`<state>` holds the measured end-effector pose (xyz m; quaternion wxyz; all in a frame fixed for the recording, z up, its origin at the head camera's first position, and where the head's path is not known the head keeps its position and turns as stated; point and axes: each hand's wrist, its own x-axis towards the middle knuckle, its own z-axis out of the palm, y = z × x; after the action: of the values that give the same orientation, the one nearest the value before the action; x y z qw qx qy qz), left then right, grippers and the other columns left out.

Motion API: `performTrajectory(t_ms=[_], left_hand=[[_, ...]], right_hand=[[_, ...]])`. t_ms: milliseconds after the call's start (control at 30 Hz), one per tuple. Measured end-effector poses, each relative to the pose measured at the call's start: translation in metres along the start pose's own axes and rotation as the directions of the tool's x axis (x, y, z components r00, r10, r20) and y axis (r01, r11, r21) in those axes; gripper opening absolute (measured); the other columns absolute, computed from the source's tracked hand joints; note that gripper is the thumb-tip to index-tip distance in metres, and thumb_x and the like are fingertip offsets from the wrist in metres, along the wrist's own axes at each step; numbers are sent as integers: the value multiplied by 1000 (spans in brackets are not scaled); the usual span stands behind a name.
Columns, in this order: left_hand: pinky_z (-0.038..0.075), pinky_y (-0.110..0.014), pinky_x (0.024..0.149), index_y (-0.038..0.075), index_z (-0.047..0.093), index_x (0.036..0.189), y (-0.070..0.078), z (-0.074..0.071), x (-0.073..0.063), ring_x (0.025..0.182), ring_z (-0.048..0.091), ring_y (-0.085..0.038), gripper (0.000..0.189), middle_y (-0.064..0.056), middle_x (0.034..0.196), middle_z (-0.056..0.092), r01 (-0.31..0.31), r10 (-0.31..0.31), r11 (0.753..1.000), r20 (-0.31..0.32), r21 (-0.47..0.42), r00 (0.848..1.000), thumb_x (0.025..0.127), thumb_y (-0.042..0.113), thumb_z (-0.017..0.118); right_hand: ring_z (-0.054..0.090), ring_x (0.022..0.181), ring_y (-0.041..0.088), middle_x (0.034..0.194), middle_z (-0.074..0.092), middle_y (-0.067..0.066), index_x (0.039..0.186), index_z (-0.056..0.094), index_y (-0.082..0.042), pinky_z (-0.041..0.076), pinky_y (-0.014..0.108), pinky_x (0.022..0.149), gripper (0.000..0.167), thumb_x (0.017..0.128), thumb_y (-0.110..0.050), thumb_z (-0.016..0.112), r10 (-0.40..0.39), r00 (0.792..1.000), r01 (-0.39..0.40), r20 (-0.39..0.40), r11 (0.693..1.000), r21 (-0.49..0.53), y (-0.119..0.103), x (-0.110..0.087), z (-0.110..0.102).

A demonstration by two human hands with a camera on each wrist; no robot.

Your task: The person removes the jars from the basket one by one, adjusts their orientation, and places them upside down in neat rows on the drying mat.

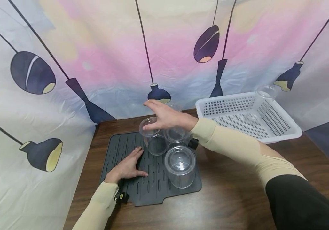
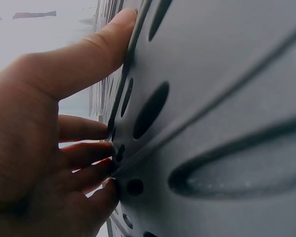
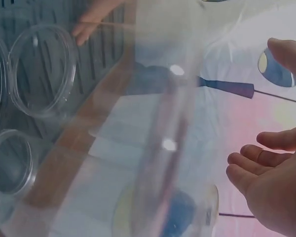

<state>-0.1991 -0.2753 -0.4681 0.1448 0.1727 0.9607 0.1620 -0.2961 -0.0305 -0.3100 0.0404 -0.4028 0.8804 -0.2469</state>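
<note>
My left hand [image 1: 127,166] rests on a dark grey slotted mat [image 1: 150,195], thumb spread from the other fingers. Close up in the left wrist view, its fingertips [image 2: 122,19] meet the mat's surface. Several clear cylindrical containers stand on the mat: one at the front right [image 1: 180,169], one at the left [image 1: 155,140] and others behind, partly covered by my right arm. Over the rear containers is my right hand [image 1: 164,115], its fingers extended. The right wrist view shows that hand [image 3: 276,182] with nothing in its grasp, a clear blurred wall [image 3: 158,148] beside it.
A white perforated basket [image 1: 285,131] stands at the back right, with another clear cylindrical container [image 1: 259,105] tilted inside it. The brown wooden table [image 1: 224,191] runs along the mat's front and right. A printed cloth [image 1: 118,48] hangs behind.
</note>
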Motion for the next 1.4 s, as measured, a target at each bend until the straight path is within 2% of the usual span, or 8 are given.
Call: performTrajectory(t_ms=[267,567,767,967,1133,1233,1400], left_hand=[[32,-54,112,1,31,152,-1,1,-1,149,17,-36,111,-17,161,19,-10,10,1000,-9,-2,1000,70,55,82],[32,-54,113,0,31,152,0,1,-2,149,17,-36,110,-17,161,19,-13,13,1000,-9,1,1000,71,54,83],[32,-54,112,0,31,151,0,1,-2,149,18,-37,110,-18,161,20,-22,22,1000,-16,4,1000,71,53,83],[33,-54,112,0,31,151,-1,1,-2,148,19,-37,109,-18,161,21,-27,27,1000,-20,10,999,71,53,83],[33,-54,112,0,32,151,-2,1,-1,148,18,-37,110,-18,161,21,-26,27,1000,-22,12,999,70,54,83],[32,-54,112,-1,32,151,-2,2,-1,149,18,-37,110,-18,161,21,-29,29,999,-20,15,999,71,54,82],[32,-54,112,0,31,151,-1,2,-1,149,17,-36,110,-18,161,20,-24,24,1000,-12,12,1000,71,54,82]], right_hand=[[29,145,25,158,27,8,154,29,-15,34,46,114,93,82,-59,69,19,995,-16,-100,999,37,3,-8,-16],[30,145,21,156,34,6,151,34,-16,29,42,116,91,80,-59,71,33,976,-15,-215,996,84,12,-17,-31],[35,141,19,155,36,4,152,33,-17,31,40,115,94,79,-60,71,63,971,-36,-232,992,121,18,-25,-39],[42,136,25,150,41,9,151,34,-10,35,38,112,90,81,-48,75,63,964,-20,-258,986,165,28,-32,-45],[41,136,25,150,41,11,151,34,-7,35,34,113,88,82,-40,76,59,958,-3,-280,981,196,40,-40,-50],[40,137,25,150,41,13,150,34,-6,33,34,114,87,82,-38,77,98,948,-26,-302,972,232,48,-47,-53],[40,138,26,151,42,12,151,34,-8,33,33,115,89,81,-41,78,178,916,-84,-359,961,264,63,-62,-59]])
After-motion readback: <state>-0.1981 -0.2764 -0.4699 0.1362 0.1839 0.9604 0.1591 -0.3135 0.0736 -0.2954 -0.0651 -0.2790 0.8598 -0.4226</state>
